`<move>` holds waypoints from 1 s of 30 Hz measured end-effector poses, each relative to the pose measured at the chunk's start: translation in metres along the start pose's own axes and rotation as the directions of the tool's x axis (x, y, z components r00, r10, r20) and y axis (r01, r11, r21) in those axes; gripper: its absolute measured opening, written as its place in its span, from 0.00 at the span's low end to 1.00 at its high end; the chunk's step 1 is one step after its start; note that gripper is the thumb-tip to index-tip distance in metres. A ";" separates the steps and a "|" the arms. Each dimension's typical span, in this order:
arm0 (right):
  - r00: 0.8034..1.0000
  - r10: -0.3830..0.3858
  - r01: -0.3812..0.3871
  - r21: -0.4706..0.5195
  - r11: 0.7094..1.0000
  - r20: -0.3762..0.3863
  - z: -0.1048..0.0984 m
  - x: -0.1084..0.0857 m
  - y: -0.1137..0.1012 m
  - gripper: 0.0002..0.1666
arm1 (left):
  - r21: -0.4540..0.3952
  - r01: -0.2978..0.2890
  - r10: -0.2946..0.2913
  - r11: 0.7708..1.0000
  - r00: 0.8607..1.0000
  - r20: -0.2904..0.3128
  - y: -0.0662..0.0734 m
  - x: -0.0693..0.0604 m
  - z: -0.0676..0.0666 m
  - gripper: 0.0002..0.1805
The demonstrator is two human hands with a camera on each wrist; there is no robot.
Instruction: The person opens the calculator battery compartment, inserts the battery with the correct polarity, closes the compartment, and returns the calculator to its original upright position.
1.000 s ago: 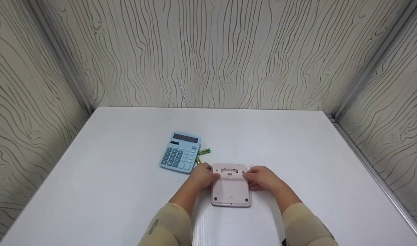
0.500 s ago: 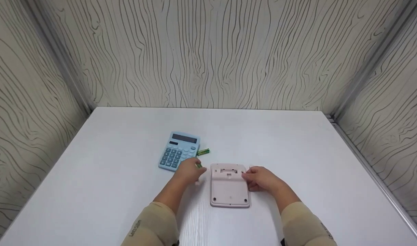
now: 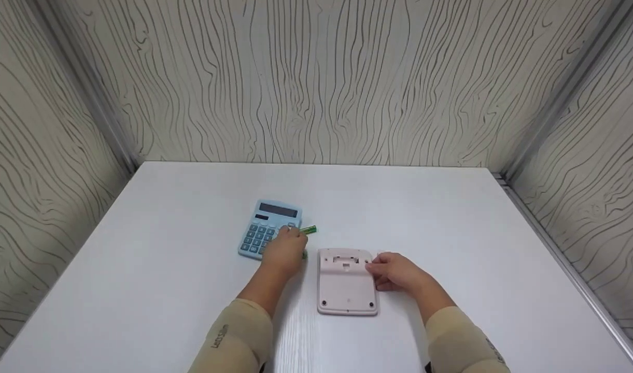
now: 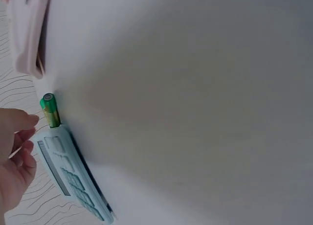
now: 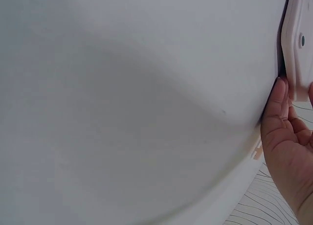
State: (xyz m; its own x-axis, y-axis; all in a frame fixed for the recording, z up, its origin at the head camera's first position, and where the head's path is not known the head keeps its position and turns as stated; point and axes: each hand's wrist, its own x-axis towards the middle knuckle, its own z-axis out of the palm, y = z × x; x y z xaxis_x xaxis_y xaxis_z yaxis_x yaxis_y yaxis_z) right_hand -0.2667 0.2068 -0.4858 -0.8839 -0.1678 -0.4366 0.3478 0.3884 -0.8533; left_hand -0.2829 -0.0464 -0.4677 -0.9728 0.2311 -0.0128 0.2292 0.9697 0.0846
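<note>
A pink calculator [image 3: 347,285] lies face down, its battery slot [image 3: 346,260] uncovered at the far end. My right hand [image 3: 399,272] grips its right edge, thumb on top and fingers at the side. The blue calculator [image 3: 254,235] lies face up to the left. My left hand [image 3: 284,254] hovers over its right side and hides part of the keys. Beside it lie a green battery [image 3: 309,229] and another battery [image 3: 305,255] mostly hidden by the hand. In the left wrist view, the left fingers [image 4: 27,120] are spread near the green batteries [image 4: 50,110], apart from them.
A small pale pink piece [image 5: 257,149] lies on the white table [image 3: 166,269] beyond the right hand. Wood-grain panels [image 3: 316,83] enclose the table at the back and both sides.
My left hand has let go of the pink calculator's left edge and moved left and away to the batteries by the blue calculator. The right hand keeps its hold.
</note>
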 end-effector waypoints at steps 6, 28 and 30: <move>1.000 0.005 -0.005 -0.018 1.000 -0.019 0.001 0.001 0.001 0.13 | 0.110 -0.044 0.044 0.993 0.999 -0.001 0.004 0.005 0.011 0.12; 0.998 0.015 -0.019 -0.064 0.998 -0.055 0.001 0.001 0.001 0.14 | 0.118 -0.070 0.069 0.991 0.998 0.007 0.003 0.006 0.013 0.12; 0.998 0.014 -0.018 -0.068 0.998 -0.057 0.001 0.001 0.001 0.15 | 0.121 -0.065 0.063 0.991 0.998 0.015 0.000 0.005 0.013 0.13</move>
State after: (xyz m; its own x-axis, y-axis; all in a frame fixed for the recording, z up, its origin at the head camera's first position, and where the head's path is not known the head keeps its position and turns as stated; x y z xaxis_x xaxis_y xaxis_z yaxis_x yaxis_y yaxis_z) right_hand -0.2665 0.2063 -0.4875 -0.8950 -0.1106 -0.4320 0.3418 0.4522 -0.8238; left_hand -0.2877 -0.0445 -0.4805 -0.9558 0.2930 -0.0227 0.2937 0.9552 -0.0361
